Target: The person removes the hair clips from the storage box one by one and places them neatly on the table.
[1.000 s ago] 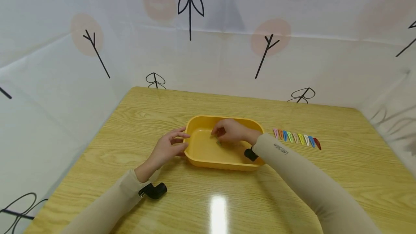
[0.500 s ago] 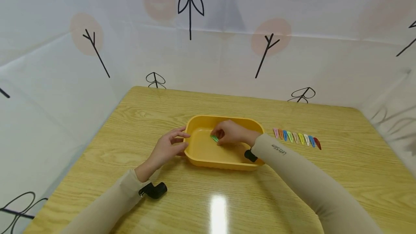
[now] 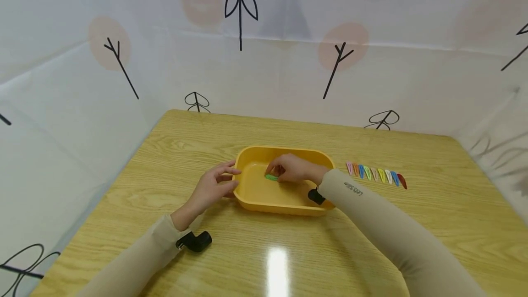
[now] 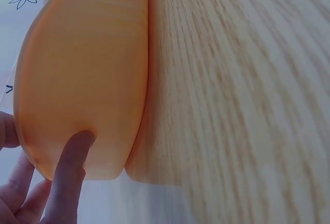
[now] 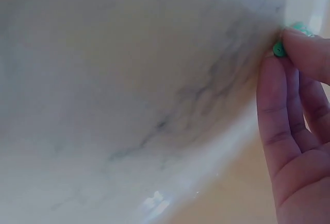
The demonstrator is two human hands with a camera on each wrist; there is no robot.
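Observation:
A yellow plastic tub [image 3: 272,208] stands in the middle of the wooden table. My left hand [image 3: 211,184] grips the tub's left end. In the left wrist view its thumb lies on the outer wall [image 4: 85,69] while other fingers reach the rim. Inside the tub, my right hand [image 3: 294,167] pinches a green hair clip [image 3: 271,177] between thumb and fingers. One round end of that green clip [image 5: 279,49] pokes out of the fingertips in the right wrist view; the fingers hide part of it.
To the right of the tub, several snap hair clips [image 3: 374,174] in different colours lie side by side in a slanting row on the table [image 3: 231,265]. Behind the table hangs a white patterned cloth [image 3: 280,77].
The green hair clip in my right fingers has turned and shows more clearly. That hand has shifted very slightly left and down inside the tub. My left hand stays at the tub's end.

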